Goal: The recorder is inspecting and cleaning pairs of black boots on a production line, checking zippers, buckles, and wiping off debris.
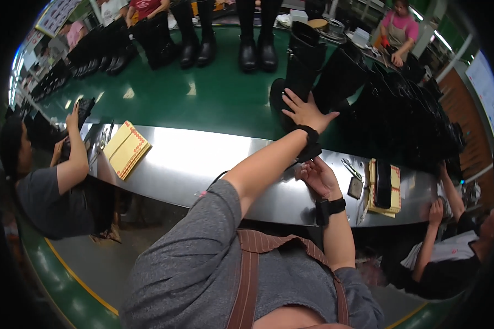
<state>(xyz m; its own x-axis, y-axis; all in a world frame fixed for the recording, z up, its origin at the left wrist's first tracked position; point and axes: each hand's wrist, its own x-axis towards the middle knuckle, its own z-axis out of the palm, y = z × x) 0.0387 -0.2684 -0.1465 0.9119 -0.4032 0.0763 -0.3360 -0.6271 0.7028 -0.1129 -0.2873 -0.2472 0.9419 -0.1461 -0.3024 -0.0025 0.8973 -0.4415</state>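
Blk boot [302,63] stands upright on green tabletop [225,93], 2nd blk boot [343,71] tilted beside it. L hand [310,115]: open, fingers spread against 1st boot's lower shaft. R hand [319,178]: half-curled over steel strip [203,151], can't tell if it holds anything. Yellow pads w/ red print, one L [127,149], one R [396,189] w/ flat blk item [385,183] on top; print too small to read

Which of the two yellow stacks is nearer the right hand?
The right stack, under the black oblong object; the left stack lies much farther from the right hand.
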